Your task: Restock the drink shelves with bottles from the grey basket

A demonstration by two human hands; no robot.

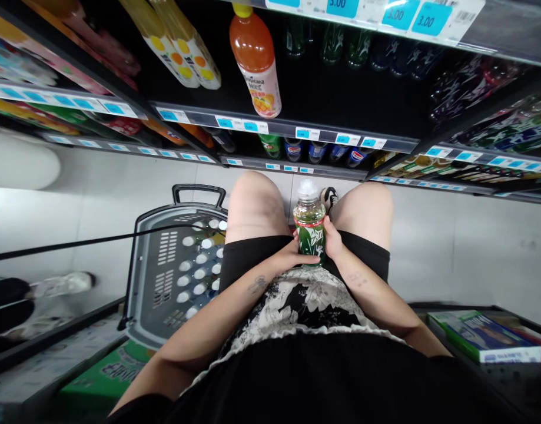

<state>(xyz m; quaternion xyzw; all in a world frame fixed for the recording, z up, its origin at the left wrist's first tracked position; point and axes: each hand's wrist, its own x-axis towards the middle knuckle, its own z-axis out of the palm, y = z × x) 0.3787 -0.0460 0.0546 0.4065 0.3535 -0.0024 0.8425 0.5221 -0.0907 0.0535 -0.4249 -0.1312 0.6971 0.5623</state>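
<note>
I am crouched in front of a drinks shelf. Both hands hold one green-labelled bottle (309,227) with a white cap, upright between my knees. My left hand (292,256) wraps its lower left side with the fingers curled under the label. My right hand (332,238) grips its right side. To my left on the floor stands a grey shopping basket (158,265) filled with several white-capped bottles (199,268).
Black shelves with blue price tags rise ahead, holding an orange juice bottle (256,56), yellow cartons (177,41) and cola bottles (323,150). Green boxes (484,335) lie on a low shelf at the right. Another person's shoe (62,284) shows at the left.
</note>
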